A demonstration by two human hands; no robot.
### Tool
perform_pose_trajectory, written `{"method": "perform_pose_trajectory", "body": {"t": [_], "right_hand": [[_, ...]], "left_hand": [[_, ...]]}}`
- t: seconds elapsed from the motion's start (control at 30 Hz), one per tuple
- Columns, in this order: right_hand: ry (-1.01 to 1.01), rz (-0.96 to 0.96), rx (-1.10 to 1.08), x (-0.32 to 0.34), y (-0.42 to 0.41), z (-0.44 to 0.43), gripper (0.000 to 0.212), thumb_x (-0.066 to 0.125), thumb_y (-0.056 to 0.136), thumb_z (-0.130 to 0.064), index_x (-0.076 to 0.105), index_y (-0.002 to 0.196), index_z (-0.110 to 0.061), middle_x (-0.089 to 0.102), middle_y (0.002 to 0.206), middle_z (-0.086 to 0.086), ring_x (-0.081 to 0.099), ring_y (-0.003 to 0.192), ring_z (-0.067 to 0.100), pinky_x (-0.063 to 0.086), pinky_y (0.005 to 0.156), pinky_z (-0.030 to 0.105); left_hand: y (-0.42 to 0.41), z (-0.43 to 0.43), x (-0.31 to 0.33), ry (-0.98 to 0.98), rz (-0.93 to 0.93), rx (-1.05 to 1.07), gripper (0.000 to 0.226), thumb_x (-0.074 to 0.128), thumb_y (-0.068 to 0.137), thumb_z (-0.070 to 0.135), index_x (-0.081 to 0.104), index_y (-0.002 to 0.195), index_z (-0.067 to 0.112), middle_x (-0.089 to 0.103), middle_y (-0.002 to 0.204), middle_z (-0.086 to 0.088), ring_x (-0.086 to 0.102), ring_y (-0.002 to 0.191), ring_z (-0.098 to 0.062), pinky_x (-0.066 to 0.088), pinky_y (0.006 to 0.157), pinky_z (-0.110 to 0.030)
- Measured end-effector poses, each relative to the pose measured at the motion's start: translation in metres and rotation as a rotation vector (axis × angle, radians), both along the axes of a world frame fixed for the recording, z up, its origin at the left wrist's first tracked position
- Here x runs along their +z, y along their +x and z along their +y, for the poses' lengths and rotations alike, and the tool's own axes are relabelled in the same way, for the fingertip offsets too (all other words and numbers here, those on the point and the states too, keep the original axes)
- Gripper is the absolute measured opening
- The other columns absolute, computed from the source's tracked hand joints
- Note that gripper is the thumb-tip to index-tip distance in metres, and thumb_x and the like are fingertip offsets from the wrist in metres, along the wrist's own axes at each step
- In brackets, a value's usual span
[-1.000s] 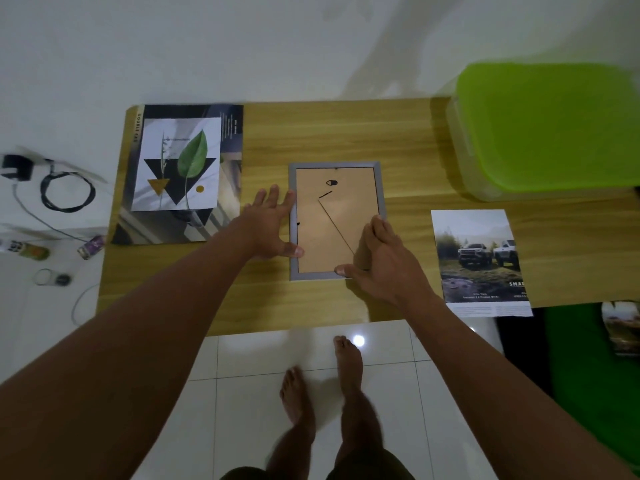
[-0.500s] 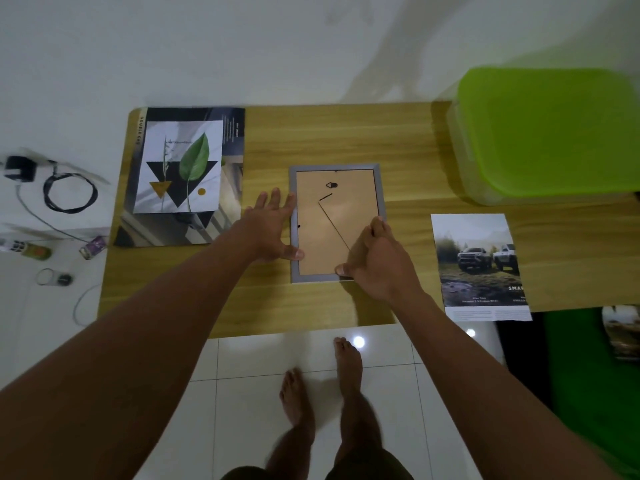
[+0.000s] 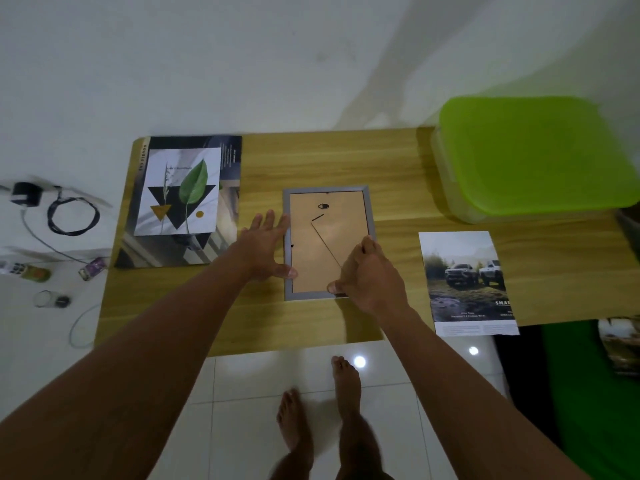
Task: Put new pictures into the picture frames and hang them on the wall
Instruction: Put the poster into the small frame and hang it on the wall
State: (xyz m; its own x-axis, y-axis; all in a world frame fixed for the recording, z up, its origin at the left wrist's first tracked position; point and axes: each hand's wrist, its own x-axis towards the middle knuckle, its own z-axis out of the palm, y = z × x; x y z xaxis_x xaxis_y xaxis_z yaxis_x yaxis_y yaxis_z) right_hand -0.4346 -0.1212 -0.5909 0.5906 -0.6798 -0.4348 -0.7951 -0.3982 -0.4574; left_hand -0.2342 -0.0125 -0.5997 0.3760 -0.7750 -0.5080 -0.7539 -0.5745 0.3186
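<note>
A grey picture frame (image 3: 328,191) lies face down on the wooden table (image 3: 311,161), its brown backing board and black hanger up. My left hand (image 3: 265,245) rests flat against the frame's left edge, fingers spread, thumb on the lower left rail. My right hand (image 3: 367,275) curls over the frame's lower right corner, thumb and fingertips pressing on the backing board there. A leaf-and-triangle print (image 3: 180,190) lies on a dark sheet (image 3: 228,154) at the table's left. A picture of two trucks (image 3: 465,282) lies to the right of the frame.
A clear bin with a green lid (image 3: 533,154) stands at the table's back right. On the white floor to the left lie a black cable coil (image 3: 72,216), a charger and small items. My bare feet (image 3: 318,410) stand on the tiles. Something green sits under the table's right end.
My right hand has curled tighter at the frame's lower right corner, fingers bending from flat to bunched. My left hand and the frame stay in place.
</note>
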Motion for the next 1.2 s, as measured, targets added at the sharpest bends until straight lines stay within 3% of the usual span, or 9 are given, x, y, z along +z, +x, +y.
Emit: {"method": "perform_pose_trajectory", "body": {"t": [0.07, 0.13, 0.27, 0.43, 0.6, 0.83, 0.97, 1.03, 1.2], "right_hand": [[-0.009, -0.044, 0.061, -0.001, -0.005, -0.002, 0.089, 0.084, 0.066, -0.055, 0.043, 0.129, -0.008, 0.040, 0.143, 0.006, 0.043, 0.131, 0.030, 0.046, 0.099, 0.042], [-0.052, -0.102, 0.083, 0.000, -0.010, -0.006, 0.072, 0.076, 0.072, -0.062, 0.044, 0.116, -0.016, 0.040, 0.133, 0.003, 0.043, 0.126, 0.027, 0.046, 0.093, 0.038], [-0.127, -0.067, 0.164, 0.002, -0.017, -0.020, 0.094, 0.072, 0.078, -0.061, 0.027, 0.145, -0.013, 0.027, 0.150, 0.011, 0.028, 0.137, 0.034, 0.036, 0.108, 0.047], [-0.165, -0.015, 0.219, -0.005, -0.017, -0.028, 0.109, 0.067, 0.079, -0.064, 0.014, 0.155, -0.007, 0.017, 0.162, 0.013, 0.014, 0.148, 0.030, 0.016, 0.120, 0.042], [-0.100, -0.074, 0.177, -0.007, -0.017, -0.028, 0.106, 0.073, 0.078, -0.056, 0.018, 0.155, -0.009, 0.019, 0.160, 0.011, 0.015, 0.145, 0.029, 0.020, 0.120, 0.048], [-0.045, -0.105, 0.115, -0.007, -0.011, -0.028, 0.103, 0.081, 0.072, -0.051, 0.029, 0.151, -0.011, 0.028, 0.154, 0.008, 0.023, 0.142, 0.029, 0.030, 0.116, 0.046], [-0.034, -0.108, 0.072, -0.009, -0.011, -0.027, 0.105, 0.082, 0.069, -0.053, 0.030, 0.151, -0.011, 0.031, 0.150, 0.006, 0.032, 0.134, 0.029, 0.040, 0.110, 0.045], [-0.021, -0.135, 0.037, -0.008, -0.010, -0.028, 0.100, 0.083, 0.071, -0.047, 0.034, 0.149, -0.009, 0.032, 0.147, 0.005, 0.035, 0.131, 0.028, 0.043, 0.107, 0.043], [0.041, -0.198, -0.032, 0.003, -0.006, -0.034, 0.080, 0.082, 0.079, -0.026, 0.041, 0.143, -0.001, 0.033, 0.153, 0.003, 0.035, 0.136, 0.022, 0.030, 0.100, 0.017]], "left_hand": [[-0.005, 0.001, 0.001, -0.021, 0.041, 0.051, 0.127, 0.080, 0.072, 0.051, -0.008, 0.156, 0.015, -0.011, 0.163, -0.010, -0.011, 0.149, -0.031, 0.009, 0.119, -0.049], [-0.009, 0.002, 0.002, -0.058, 0.076, 0.120, 0.122, 0.078, 0.075, 0.049, -0.005, 0.156, 0.010, -0.008, 0.163, -0.010, -0.009, 0.150, -0.030, 0.011, 0.119, -0.045], [-0.019, 0.005, 0.000, -0.100, 0.011, 0.140, 0.102, 0.068, 0.084, 0.050, 0.009, 0.156, 0.009, -0.001, 0.162, -0.019, -0.003, 0.150, -0.034, 0.012, 0.119, -0.047], [-0.029, -0.005, -0.004, -0.134, -0.032, 0.239, 0.087, 0.065, 0.090, 0.041, 0.016, 0.155, 0.010, 0.005, 0.161, -0.023, 0.002, 0.149, -0.037, 0.014, 0.119, -0.047], [-0.031, -0.006, -0.002, -0.235, -0.018, 0.299, 0.068, 0.062, 0.090, 0.020, 0.033, 0.150, 0.006, 0.027, 0.156, -0.022, 0.022, 0.145, -0.036, 0.023, 0.116, -0.044], [-0.041, -0.013, 0.011, -0.501, 0.288, 0.573, 0.059, 0.050, 0.073, 0.006, 0.053, 0.132, -0.002, 0.063, 0.124, -0.020, 0.061, 0.105, -0.033, 0.051, 0.092, -0.053], [-0.036, -0.016, 0.015, -0.500, 0.418, 0.788, 0.062, 0.055, 0.088, -0.008, 0.035, 0.146, -0.002, 0.055, 0.136, -0.008, 0.059, 0.109, -0.018, 0.052, 0.091, -0.035], [-0.033, -0.014, 0.012, -0.503, 0.513, 0.846, 0.068, 0.058, 0.087, -0.007, 0.031, 0.149, 0.001, 0.055, 0.138, -0.005, 0.060, 0.103, -0.014, 0.052, 0.094, -0.035], [-0.031, -0.012, 0.015, -0.536, 0.734, 0.944, 0.058, 0.060, 0.087, -0.008, 0.048, 0.142, 0.008, 0.066, 0.123, -0.011, 0.065, 0.106, -0.025, 0.052, 0.098, -0.044]]}}
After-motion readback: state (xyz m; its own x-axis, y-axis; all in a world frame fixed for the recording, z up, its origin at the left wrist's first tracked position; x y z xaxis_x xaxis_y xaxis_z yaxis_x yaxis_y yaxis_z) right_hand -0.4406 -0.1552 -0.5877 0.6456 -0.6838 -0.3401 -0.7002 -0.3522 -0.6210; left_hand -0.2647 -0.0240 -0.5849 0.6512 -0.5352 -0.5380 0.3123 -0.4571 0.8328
